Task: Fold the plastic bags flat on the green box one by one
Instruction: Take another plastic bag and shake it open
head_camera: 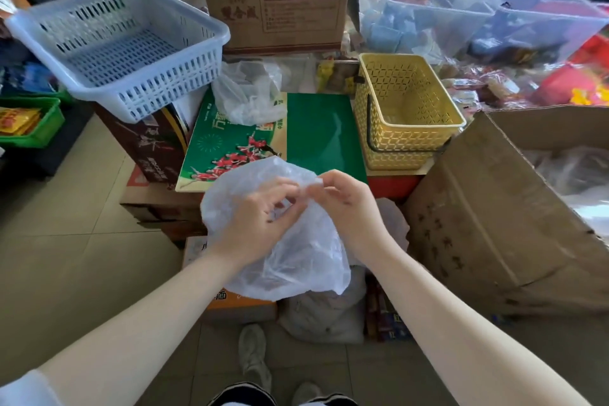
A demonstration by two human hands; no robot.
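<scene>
The bag (280, 241) hangs in the air in front of the person, just short of the near edge of the green box (323, 135); it is thin, clear, crumpled film, billowed rather than flat, and it looks almost weightless; I judge it limp and slippery, apt to spring back out of any crease and to drift on a breath of air. Both hands meet at its top edge; the left hand (253, 211) has its fingers curled into the film, and the right hand (346, 204) pinches a bunched bit of the rim between thumb and fingertips. The best hold, I think, is the two top corners or handles, drawn apart to pull the sheet taut before it is laid down and pressed. A second bag (244, 99) lies loose and unfolded at the far end of the box; a yellow basket (405, 109) stands on its right side, a white basket (125, 43) to its left, and a big carton (494, 208) sits at the person's right.
</scene>
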